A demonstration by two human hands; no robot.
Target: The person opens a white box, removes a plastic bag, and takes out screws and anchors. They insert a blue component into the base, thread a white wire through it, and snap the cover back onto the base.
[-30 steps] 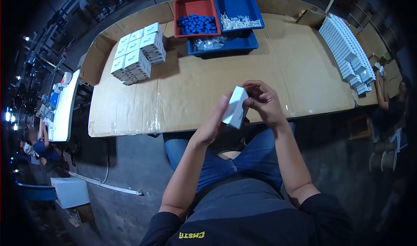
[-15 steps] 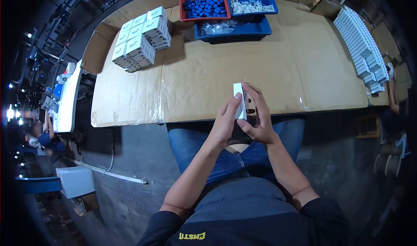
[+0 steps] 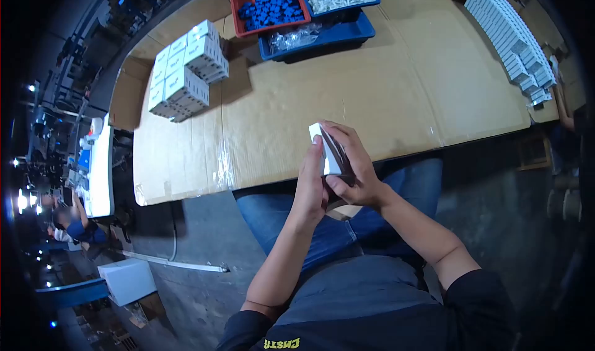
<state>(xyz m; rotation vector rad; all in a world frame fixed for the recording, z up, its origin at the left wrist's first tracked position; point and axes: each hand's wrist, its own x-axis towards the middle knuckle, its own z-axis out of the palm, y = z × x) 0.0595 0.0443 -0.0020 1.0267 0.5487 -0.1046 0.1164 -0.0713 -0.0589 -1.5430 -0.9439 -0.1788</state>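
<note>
A small white box [image 3: 330, 155] with a dark brown side is held over the front edge of the cardboard-covered table. My left hand [image 3: 310, 180] grips it from the left, thumb along its white face. From the right, my right hand [image 3: 357, 168] wraps round the dark side, its thumb at the box's near end. Both hands are closed on it, and their palms hide part of it.
White boxes [image 3: 180, 72] are stacked at the table's left. A red bin [image 3: 238, 23] holds blue parts, blue bins [image 3: 369, 31] hold white parts and clear bags. Rows of white pieces [image 3: 508, 38] line the right. A co-worker [image 3: 83, 227] is far left.
The view has turned and shifted. The box is now tilted, and my right hand's fingers have closed further round it, with its dark side now showing.
</note>
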